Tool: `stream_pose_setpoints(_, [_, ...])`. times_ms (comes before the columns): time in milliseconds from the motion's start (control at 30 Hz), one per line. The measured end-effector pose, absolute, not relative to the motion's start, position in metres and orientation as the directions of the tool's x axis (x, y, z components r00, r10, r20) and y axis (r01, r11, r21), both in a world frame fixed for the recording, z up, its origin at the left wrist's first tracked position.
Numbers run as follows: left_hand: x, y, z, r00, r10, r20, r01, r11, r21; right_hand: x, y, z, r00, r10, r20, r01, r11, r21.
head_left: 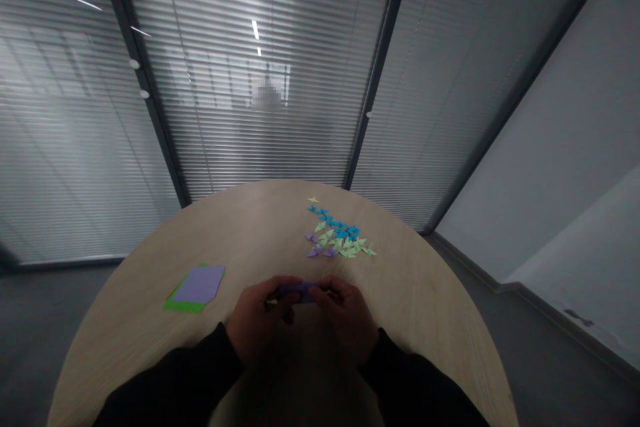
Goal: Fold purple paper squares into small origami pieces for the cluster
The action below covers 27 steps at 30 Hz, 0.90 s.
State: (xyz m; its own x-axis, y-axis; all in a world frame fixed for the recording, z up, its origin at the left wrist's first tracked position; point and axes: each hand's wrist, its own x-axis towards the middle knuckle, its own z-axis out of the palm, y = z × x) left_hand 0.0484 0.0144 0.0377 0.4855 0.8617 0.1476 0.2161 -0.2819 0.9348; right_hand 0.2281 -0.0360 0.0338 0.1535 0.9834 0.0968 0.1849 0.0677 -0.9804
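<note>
A small folded piece of purple paper [301,291] is held up between my two hands over the near part of the table. My left hand [263,313] pinches its left end with thumb and fingers. At its other end, the thumb and fingers of my right hand [346,315] are closed on the paper. Parts of the paper are covered by my fingers, and its exact folded shape is too dark to make out. Beyond my hands lie several small folded paper figures, blue [347,232], pale green [350,248], purple [315,251] and one yellow [313,199].
To the left, purple square sheets [200,283] rest on green paper [184,306]. The round wooden table [250,227] has a curved edge. Behind it stand glass panels with blinds [270,140], and a white wall [540,167] rises at the right.
</note>
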Motion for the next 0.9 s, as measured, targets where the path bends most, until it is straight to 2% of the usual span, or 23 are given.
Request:
stream_pose_setpoints(300, [0.0497,0.0154,0.037,0.484,0.857,0.175,0.216,-0.311,0.925,0.2276,-0.0362,0.0347,0.177,0.979,0.098,0.204,0.061,-0.977])
stream_pose_setpoints(567, [0.0498,0.014,0.0382,0.48,0.864,0.15,0.234,-0.291,0.928,0.2277,-0.0359,0.0354,0.169,0.984,0.058,0.154,0.032,-0.988])
stream_pose_setpoints(767, [0.0503,0.0145,0.0397,0.481,0.868,0.124,0.21,-0.251,0.945,0.2281,-0.0355,0.0363,0.196,0.978,0.074,0.201,0.034,-0.979])
stream_pose_setpoints(900, [0.0505,0.0146,0.0398,0.483,0.867,0.122,0.221,-0.255,0.941,0.2285,-0.0357,0.0358,0.175,0.981,0.08,0.173,0.049,-0.984])
